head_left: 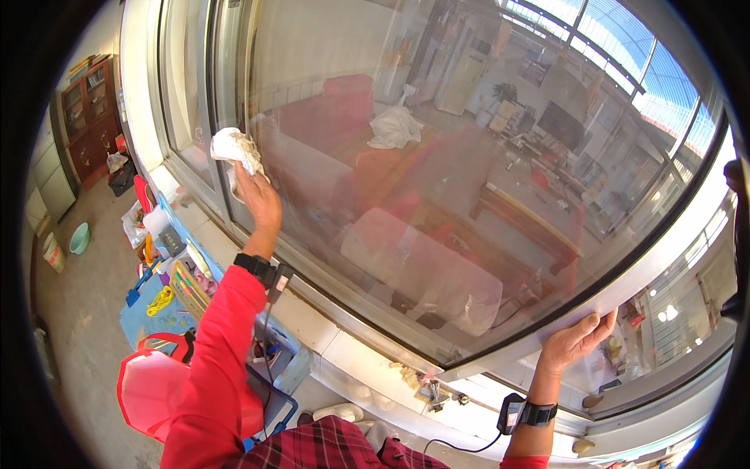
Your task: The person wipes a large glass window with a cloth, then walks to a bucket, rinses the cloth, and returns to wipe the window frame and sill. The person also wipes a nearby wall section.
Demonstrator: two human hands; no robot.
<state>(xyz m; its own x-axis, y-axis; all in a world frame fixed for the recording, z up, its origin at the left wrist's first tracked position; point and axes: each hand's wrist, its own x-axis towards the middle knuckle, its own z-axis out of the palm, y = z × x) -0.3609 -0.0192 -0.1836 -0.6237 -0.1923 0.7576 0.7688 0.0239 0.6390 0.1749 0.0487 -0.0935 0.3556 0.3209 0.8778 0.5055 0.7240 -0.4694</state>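
Note:
My left hand [259,205] presses a crumpled white cloth [236,148] near the left edge of a large window pane [310,193]. The cloth lies over the border between the glass and the metal frame, and hides part of both. Lower right, my right hand [577,345] holds the edge of the silver window frame [504,350], thumb against its face; some of its fingers are hidden behind. Both wrists wear black straps with small devices and cables. Through the glass, mixed with reflections, show red seating and a wooden table.
Below the window runs a tiled sill [319,322] with small pieces of hardware [433,394]. At left stands a blue desk [153,308] crowded with stationery, beside a red chair [153,390]. Farther off are a green basin [80,238], a bucket [54,253] and a wooden cabinet [88,120].

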